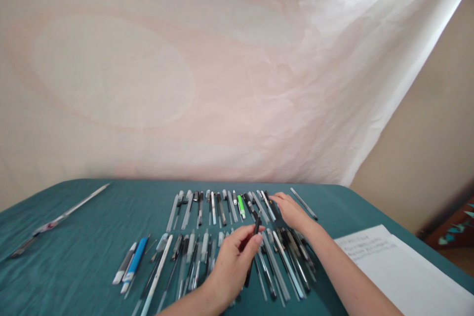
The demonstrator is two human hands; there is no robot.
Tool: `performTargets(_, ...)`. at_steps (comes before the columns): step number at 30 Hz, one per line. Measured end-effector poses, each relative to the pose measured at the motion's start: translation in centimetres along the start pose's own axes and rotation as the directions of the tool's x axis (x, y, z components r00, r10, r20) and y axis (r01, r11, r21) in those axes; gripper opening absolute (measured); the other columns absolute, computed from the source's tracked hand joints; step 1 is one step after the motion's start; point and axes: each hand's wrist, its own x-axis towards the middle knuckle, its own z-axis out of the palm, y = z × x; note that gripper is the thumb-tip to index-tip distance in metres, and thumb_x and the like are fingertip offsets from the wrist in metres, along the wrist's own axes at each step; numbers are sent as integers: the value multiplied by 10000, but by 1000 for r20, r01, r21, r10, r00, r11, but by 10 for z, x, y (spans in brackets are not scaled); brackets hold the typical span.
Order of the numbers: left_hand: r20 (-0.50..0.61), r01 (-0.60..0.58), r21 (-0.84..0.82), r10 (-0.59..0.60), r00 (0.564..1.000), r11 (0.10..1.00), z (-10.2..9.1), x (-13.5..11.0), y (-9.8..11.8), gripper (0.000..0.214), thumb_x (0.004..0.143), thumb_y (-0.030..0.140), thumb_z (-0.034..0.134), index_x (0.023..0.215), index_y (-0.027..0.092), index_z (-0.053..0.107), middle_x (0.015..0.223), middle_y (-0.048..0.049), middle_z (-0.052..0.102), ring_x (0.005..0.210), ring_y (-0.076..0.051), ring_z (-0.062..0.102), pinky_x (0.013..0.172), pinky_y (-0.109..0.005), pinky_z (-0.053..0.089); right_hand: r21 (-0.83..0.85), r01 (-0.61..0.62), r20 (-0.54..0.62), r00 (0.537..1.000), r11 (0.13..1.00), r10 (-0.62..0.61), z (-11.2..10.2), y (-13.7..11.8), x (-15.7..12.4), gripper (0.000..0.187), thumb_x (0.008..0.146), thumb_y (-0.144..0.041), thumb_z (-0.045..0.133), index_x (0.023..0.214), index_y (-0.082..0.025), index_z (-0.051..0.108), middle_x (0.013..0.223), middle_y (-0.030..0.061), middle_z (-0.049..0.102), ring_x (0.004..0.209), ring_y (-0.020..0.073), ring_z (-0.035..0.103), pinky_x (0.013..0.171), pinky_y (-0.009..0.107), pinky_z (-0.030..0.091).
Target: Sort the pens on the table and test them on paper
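Observation:
My left hand is closed around a black pen, gripping it between thumb and fingers above the near row of pens. The pen stands tilted, its upper end showing past my fingers. My right hand reaches to the right end of the far row. Its fingers are bent together on a dark pen part, mostly hidden by the hand. Beside it lie a white pen and a bright green pen. Clear pen barrels and black pens make up the near row, partly covered by my left hand.
A blue-and-white eraser and a grey-and-white one lie left of the near row. A long thin stick-like item is at far left. White paper with writing lies at right. One clear tube lies alone on the green cloth.

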Motion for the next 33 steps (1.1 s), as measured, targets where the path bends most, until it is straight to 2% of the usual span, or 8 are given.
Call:
performTargets(5, 3, -8, 4, 8, 1000, 1000, 0, 0, 1, 355, 803, 379, 492, 1087, 198, 603, 847, -38, 629, 766, -174, 534, 701, -250, 410, -122, 58, 70, 996, 991, -50, 4, -3, -3, 403, 776, -105, 456, 1152, -218, 544, 1125, 86, 534, 978, 192, 485, 858, 267, 323)
performTargets(14, 7, 2, -3, -2, 1000, 1000, 0, -1, 1, 357, 801, 377, 496, 1092, 197, 597, 881, -38, 633, 763, -170, 533, 694, -245, 408, -139, 41, 64, 997, 989, -32, 4, 2, 1, 307, 832, -149, 402, 1039, -190, 624, 1011, 82, 558, 935, 171, 502, 834, 240, 339)
performTargets(22, 9, -7, -8, 7, 1000, 1000, 0, 0, -1, 350, 807, 376, 490, 1091, 203, 598, 840, -36, 617, 764, -172, 531, 703, -249, 408, -156, 12, 95, 995, 988, 3, -4, -4, 0, 280, 828, -216, 421, 747, -191, 687, 859, 60, 610, 818, 152, 550, 771, 218, 358)
performTargets(26, 13, -2, -13, 2, 1000, 1000, 0, -1, 0, 350, 808, 376, 490, 1094, 206, 596, 834, -33, 616, 760, -169, 530, 695, -244, 407, -176, -26, 105, 993, 984, 45, -4, -4, 1, 251, 780, -179, 463, 643, -173, 673, 773, 74, 629, 790, 171, 563, 744, 231, 363)
performTargets(33, 18, -15, 4, 15, 1000, 1000, 0, -1, 1, 348, 811, 370, 490, 1088, 189, 597, 863, -34, 622, 769, -162, 534, 700, -238, 409, -162, -128, 88, 986, 978, 144, -1, -1, -1, 255, 659, -13, 468, 749, -133, 674, 820, 129, 646, 836, 212, 574, 760, 285, 366)
